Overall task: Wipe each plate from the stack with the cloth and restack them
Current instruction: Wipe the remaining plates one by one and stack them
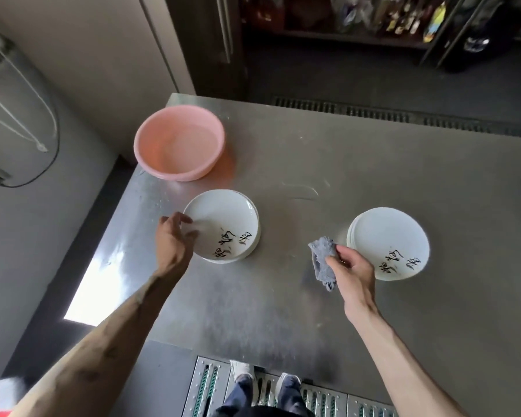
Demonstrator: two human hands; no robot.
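Head view looks down on both hands over a steel table. The left hand curls at the near-left rim of the top plate on the left stack, thumb inside and fingers outside. Blur makes the grip hard to read, but it seems to pinch that rim. The right hand is closed round a bunched grey cloth, held between the two stacks and just beside the right stack. Both stacks sit on the table well apart, each several plates high, with black brush lettering on the uppermost plate. At the far left stands a pink basin. From this layout I judge the work to be midway: one stack is the source, the other the wiped pile, and which is which cannot be told. The plate at the left hand is not yet wiped.
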